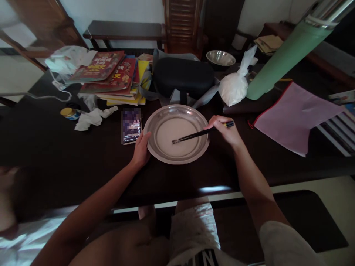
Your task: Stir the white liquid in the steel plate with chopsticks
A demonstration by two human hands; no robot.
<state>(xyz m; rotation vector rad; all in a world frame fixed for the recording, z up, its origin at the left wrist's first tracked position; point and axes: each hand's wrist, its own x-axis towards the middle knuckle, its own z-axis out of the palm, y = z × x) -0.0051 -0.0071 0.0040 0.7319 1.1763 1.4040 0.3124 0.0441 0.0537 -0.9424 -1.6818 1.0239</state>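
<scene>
Seen from the head camera, a round metal dish sits on the dark table, straight ahead of the person. It holds a shallow, pale, milky liquid or thin batter that covers its flat bottom; what it is exactly cannot be told.

The left hand grips the dish's left rim, thumb over the edge and fingers curled beneath. The right hand rests at the dish's right rim, its fingers pressed together around the upper ends of a pair of dark chopsticks. The chopsticks run nearly level from the right hand leftwards, sloping slightly down, with their tips dipped in the liquid near the dish's middle. So the right hand is the nearer one to the tool, and the liquid lies to its left.

Just left of the dish, near the left hand, lies a phone. Further left are a crumpled tissue and a small yellow-lidded jar. Behind the dish stands a black case, with a stack of books to its left. Behind and to the right of the dish are a knotted plastic bag of white powder, an empty-looking steel bowl and a green bottle. A pink pouch lies well to the right.
</scene>
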